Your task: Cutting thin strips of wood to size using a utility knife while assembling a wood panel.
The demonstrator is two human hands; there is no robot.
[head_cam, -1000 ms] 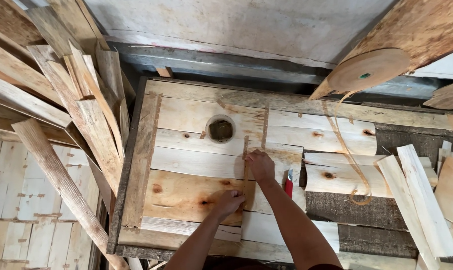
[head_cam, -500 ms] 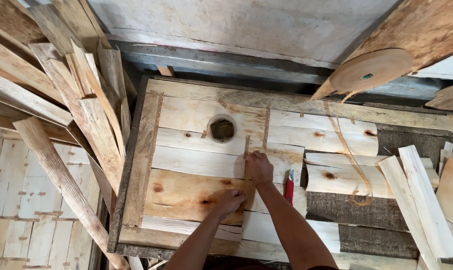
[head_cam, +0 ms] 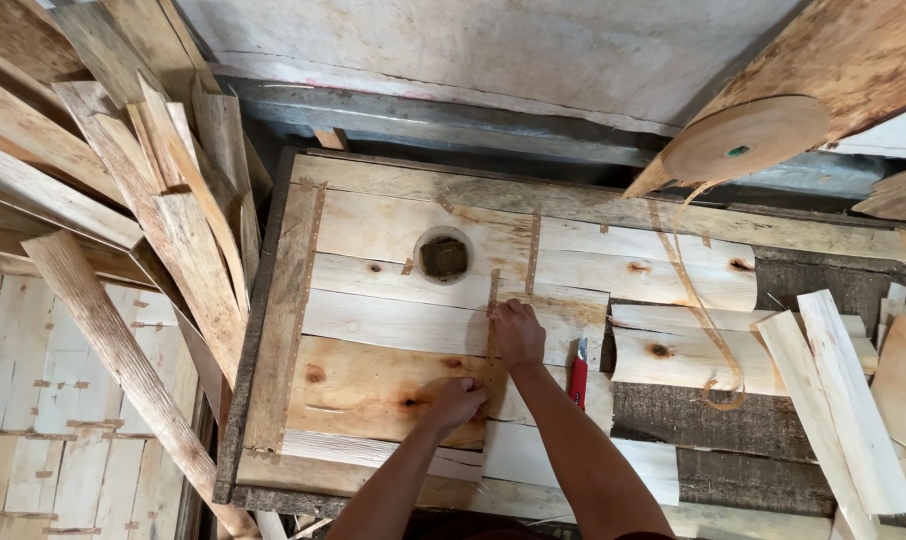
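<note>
A sheet of thin pale wood veneer pieces [head_cam: 393, 320] lies flat on a worktable, joined by strips of brown paper tape. One vertical tape strip [head_cam: 492, 300] runs down a seam in the middle. My right hand [head_cam: 518, 335] presses flat on that strip near its upper part. My left hand [head_cam: 458, 400] presses with its fingertips on the same seam lower down, over a darker orange veneer piece [head_cam: 373, 390]. A round knot hole [head_cam: 443, 257] shows in the sheet above the hands.
A red utility knife [head_cam: 579, 372] lies just right of my right forearm. A roll of brown tape [head_cam: 743, 140] hangs at upper right, its loose end [head_cam: 708, 330] trailing down. Loose veneer strips [head_cam: 843, 400] lie right; wood offcuts [head_cam: 123, 200] lean left.
My left hand has slid slightly down along the taped seam. My right hand has stayed in place on the strip.
</note>
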